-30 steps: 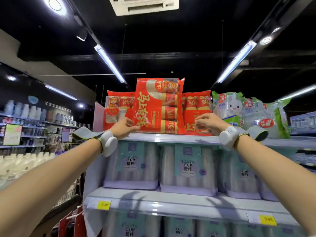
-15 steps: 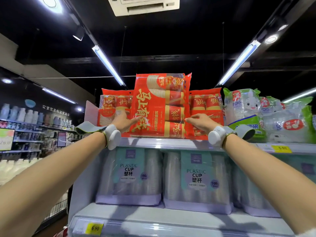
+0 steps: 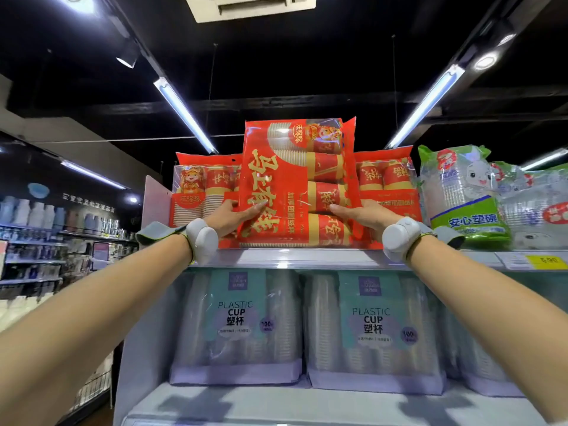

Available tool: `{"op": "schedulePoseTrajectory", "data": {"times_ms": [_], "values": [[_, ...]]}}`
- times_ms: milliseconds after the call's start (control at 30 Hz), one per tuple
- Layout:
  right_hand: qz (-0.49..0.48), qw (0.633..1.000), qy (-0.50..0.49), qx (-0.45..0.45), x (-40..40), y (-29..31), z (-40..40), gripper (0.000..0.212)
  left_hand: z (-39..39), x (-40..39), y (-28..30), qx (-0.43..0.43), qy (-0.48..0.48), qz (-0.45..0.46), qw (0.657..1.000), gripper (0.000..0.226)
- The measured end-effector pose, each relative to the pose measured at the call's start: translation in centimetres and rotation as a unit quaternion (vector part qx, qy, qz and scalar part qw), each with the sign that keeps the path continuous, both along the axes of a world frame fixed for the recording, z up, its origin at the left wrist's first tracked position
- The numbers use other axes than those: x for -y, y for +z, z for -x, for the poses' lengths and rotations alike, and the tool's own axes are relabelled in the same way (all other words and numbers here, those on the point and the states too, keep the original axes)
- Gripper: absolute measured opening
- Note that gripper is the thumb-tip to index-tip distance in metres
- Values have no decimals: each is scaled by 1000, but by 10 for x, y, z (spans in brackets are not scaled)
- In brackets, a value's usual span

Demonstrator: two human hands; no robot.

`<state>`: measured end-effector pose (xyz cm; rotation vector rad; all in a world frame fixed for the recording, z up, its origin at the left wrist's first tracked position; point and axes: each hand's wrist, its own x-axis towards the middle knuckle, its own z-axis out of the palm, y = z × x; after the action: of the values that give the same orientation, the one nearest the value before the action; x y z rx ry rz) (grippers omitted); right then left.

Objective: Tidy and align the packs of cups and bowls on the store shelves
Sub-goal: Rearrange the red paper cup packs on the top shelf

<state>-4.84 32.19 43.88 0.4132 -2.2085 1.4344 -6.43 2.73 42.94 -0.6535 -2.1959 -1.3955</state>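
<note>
Tall red cup pack (image 3: pixel 295 182) stands on top shelf (image 3: pixel 307 258), front centre. Left hand (image 3: pixel 230 218) and right hand (image 3: pixel 365 218) grasp its lower sides. Looks light, soft, slippery film; best held low on both edges.

Black ceiling (image 3: pixel 276 72), exposed beams. White air vent (image 3: pixel 250 6) top centre. Two tube lights (image 3: pixel 184 113) angle toward the middle; round spotlights (image 3: pixel 485 61) at right. Left: dim aisle, shelves (image 3: pixel 33 241) of bottles. Bright yellow price tag (image 3: pixel 545 261) on shelf edge, right.
</note>
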Motion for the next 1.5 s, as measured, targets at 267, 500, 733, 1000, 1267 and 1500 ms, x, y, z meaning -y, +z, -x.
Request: {"op": "schedulePoseTrajectory", "data": {"times_ms": [267, 500, 733, 1000, 1267, 1500], "values": [[37, 996, -1, -83, -4, 10, -8, 63, 1, -1, 14, 0, -46, -49, 998, 77], [-43, 983, -48, -170, -15, 56, -43, 37, -3, -22, 28, 20, -64, -72, 995, 92], [-119, 960, -172, -184, -14, 63, -39, 62, 18, -29, 16, 19, -84, -177, 980, 105], [243, 937, -198, -158, 17, 31, -11, 113, 16, -37, 11, 46, -124, -237, 963, 87], [277, 958, -12, -77, 34, 32, 38, 165, 19, -32, 7, 31, -101, -283, 953, 114], [234, 966, 2, -107, 37, 44, 23, 162, 20, -19, 11, -7, -50, -214, 976, 119]]}}
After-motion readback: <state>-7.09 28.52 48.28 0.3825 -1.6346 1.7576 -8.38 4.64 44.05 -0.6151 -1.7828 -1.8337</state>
